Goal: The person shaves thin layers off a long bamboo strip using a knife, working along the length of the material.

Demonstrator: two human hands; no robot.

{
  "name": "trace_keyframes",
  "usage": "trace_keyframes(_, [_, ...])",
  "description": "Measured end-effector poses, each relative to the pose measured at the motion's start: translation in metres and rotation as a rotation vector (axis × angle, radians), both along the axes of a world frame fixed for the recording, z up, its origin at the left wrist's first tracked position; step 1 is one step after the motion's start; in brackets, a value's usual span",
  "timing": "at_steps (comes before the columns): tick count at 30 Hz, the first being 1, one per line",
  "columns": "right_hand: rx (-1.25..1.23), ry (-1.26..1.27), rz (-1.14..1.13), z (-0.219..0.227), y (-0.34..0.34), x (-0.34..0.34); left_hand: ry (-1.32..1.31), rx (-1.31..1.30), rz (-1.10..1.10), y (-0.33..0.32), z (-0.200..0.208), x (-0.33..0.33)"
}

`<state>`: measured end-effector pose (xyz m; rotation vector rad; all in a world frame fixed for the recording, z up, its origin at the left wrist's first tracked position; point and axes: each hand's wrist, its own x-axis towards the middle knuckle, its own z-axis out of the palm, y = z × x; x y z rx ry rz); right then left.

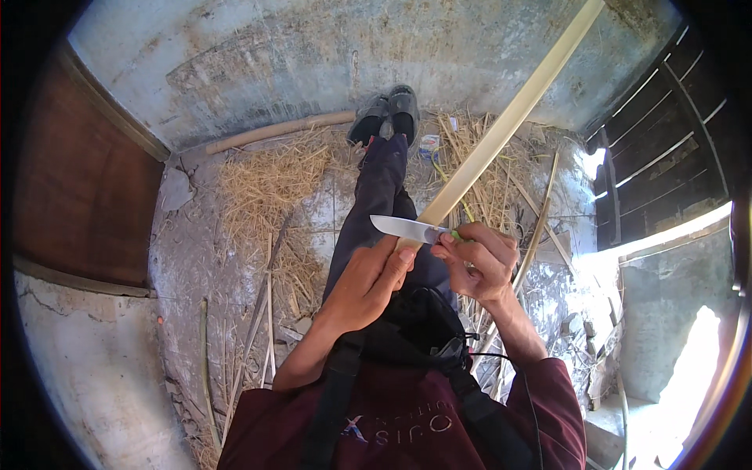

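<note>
A long, pale split bamboo strip point(501, 133) slants from my lap up toward the wall at the far right. My left hand point(364, 286) is closed round its near end, thumb on top. In my right hand point(479, 258) is a knife point(403, 228), gripped by a handle of which only a bit of green shows between the fingers. The blade lies across the strip just beyond my left thumb, its tip pointing left. Whether the edge touches the bamboo I cannot tell.
My outstretched legs point(376, 188) end at dark shoes against the far wall point(274, 63). Straw-like shavings point(270, 188) cover the floor on both sides. A bamboo pole point(274, 131) lies along the wall base. Dark wooden slats point(658, 157) stand at right, a brown door panel point(86, 172) at left.
</note>
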<state>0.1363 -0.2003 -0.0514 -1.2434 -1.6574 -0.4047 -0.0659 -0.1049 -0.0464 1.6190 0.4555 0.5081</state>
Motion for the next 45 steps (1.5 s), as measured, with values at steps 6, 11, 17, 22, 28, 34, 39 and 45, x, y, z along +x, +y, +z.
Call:
trace_keyframes(6, [0.052, 0.233, -0.24, 0.006, 0.004, 0.033, 0.046, -0.018, -0.014, -0.001, -0.01, -0.015])
trace_keyframes(11, [0.015, 0.13, -0.204, 0.013, 0.005, 0.033, 0.071, -0.004, -0.001, 0.002, -0.008, -0.024])
trace_keyframes(17, [0.013, 0.358, -0.386, -0.006, 0.013, 0.095, 0.163, -0.004, -0.037, 0.0, -0.023, -0.049])
trace_keyframes(22, [0.034, 0.236, -0.372, -0.009, 0.022, 0.112, 0.175, -0.014, -0.007, -0.001, -0.03, -0.063])
trace_keyframes(28, [0.155, 0.508, -0.547, -0.031, 0.011, 0.227, 0.27, -0.084, -0.034, -0.007, -0.042, -0.105])
trace_keyframes(34, [0.062, 0.873, -0.601, -0.053, -0.028, 0.259, 0.292, 0.002, 0.186, 0.005, -0.054, -0.103])
trace_keyframes(39, [-0.227, 1.021, -0.436, -0.061, -0.037, 0.213, 0.321, 0.089, 0.224, 0.01, -0.059, -0.091])
trace_keyframes(45, [-0.33, 1.096, -0.21, -0.025, -0.012, 0.144, 0.344, 0.148, 0.186, 0.002, -0.057, -0.079])
